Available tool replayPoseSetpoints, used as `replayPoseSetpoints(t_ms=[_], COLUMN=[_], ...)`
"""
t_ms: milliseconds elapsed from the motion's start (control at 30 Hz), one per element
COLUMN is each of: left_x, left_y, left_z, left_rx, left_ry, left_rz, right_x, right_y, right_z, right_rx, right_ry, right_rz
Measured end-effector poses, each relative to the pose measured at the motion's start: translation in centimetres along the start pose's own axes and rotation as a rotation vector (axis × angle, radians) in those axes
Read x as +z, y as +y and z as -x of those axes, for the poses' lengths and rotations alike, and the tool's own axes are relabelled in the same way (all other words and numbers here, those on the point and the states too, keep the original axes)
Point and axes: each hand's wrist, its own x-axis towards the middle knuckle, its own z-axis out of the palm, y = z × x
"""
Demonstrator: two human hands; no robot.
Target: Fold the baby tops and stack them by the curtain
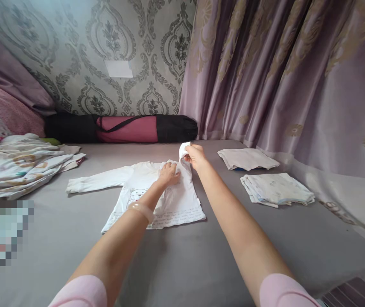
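Note:
A small white long-sleeved shirt (176, 209) with a bear print and rows of lettering near its hem lies flat on the grey bed sheet. One sleeve stretches out to the left. My left hand (168, 173) rests on the chest of the shirt, fingers spread and pressing the cloth. Pinched in my right hand (196, 155) is the other sleeve, its cuff lifted and folded back near the shoulder. A pale bangle (142, 211) circles my left wrist.
Two folded stacks of clothes, one beige (248, 159) and one patterned (277, 189), lie to the right. Loose clothes (22, 164) are heaped at the left. A black and pink roll bag (127, 128) lies along the wall, beside purple curtains (249, 68).

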Motion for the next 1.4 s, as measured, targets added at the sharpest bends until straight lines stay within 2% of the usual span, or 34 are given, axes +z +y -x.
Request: replayPoseSetpoints(t_ms=[100, 200, 267, 333, 433, 600, 667, 800, 900, 1033, 1233, 1333, 1400], left_x=[-2.2, -3.8, -4.1, -4.0, -3.5, -2.9, -2.6, -2.0, -1.6, -1.4, -1.4, -1.3, -1.2], left_y=[-2.8, -5.6, -6.8, -7.4, -7.3, -6.3, -6.1, -6.0, -6.1, -6.3, -6.3, -6.4, -6.5], left_z=[1.7, 4.0, 5.4, 6.6, 7.4, 7.7, 7.8, 8.2, 8.3, 8.4, 8.5, 8.4, 8.3], left_rx=[-0.120, -0.276, -0.345, -0.391, -0.421, -0.396, -0.385, -0.352, -0.324, -0.300, -0.277, -0.268, -0.263], left_ry=[0.023, 0.091, 0.148, 0.179, 0.192, 0.174, 0.175, 0.210, 0.230, 0.230, 0.265, 0.273, 0.282], left_rz=[0.150, 0.298, 0.354, 0.380, 0.360, 0.271, 0.241, 0.176, 0.143, 0.137, 0.131, 0.135, 0.135], right_x=[1.6, 3.4, 4.6, 5.5, 5.9, 4.0, 3.1, 1.6, 0.6, -0.5, -0.6, 0.2, 1.2], right_y=[0.9, 2.5, 3.8, 5.0, 5.9, 5.6, 5.7, 7.6, 9.5, 10.9, 10.2, 9.5, 9.2], right_z=[-0.1, -0.2, 0.0, 0.4, 1.2, 1.2, 0.8, 0.1, -0.5, -1.4, -1.7, -1.2, -0.6], right_rx=[-0.016, -0.114, -0.172, -0.209, -0.246, -0.286, -0.322, -0.404, -0.361, -0.235, -0.195, -0.262, -0.344], right_ry=[0.055, 0.090, 0.085, 0.017, -0.092, -0.055, -0.080, -0.190, -0.222, -0.248, -0.288, -0.302, -0.355], right_rz=[0.109, 0.328, 0.455, 0.543, 0.673, 0.926, 1.039, 1.241, 1.345, 1.406, 1.421, 1.422, 1.402])
